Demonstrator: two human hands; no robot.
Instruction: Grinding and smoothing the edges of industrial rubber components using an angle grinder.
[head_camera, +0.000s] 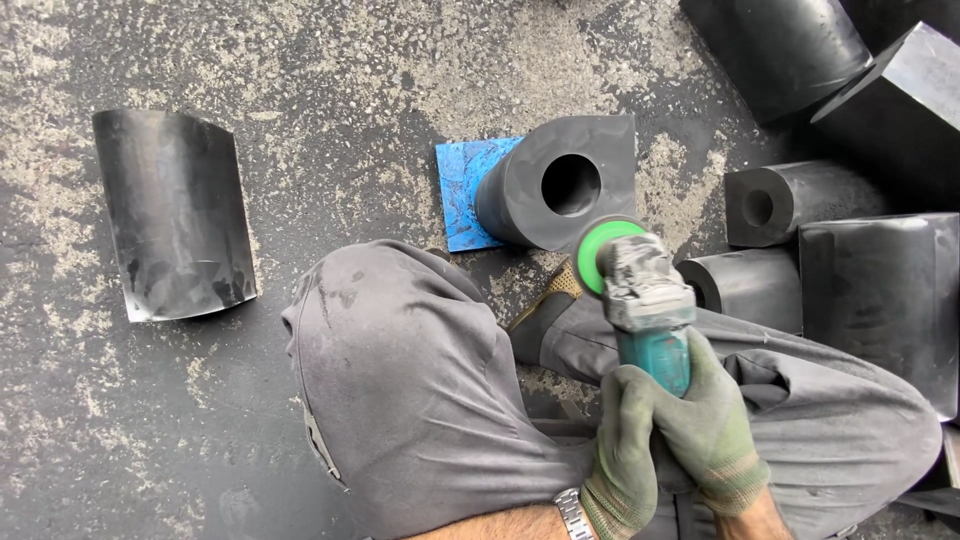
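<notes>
Both my gloved hands grip the teal body of an angle grinder (645, 300). My left hand (625, 450) wraps it from the left, my right hand (715, 425) from the right. The grinder's green disc guard (600, 250) meets the lower right edge of a black graphite block with a round bore (565, 185). That block lies on its side on a blue slab (462, 190). My bent knees in grey trousers (420, 380) fill the lower middle of the view.
A curved black shell piece (175, 215) lies on the dusty floor at left. Several black blocks and bored cylinders (790, 200) crowd the right side, a large block (885, 300) beside my right leg. A tan shoe (545, 305) shows under the grinder.
</notes>
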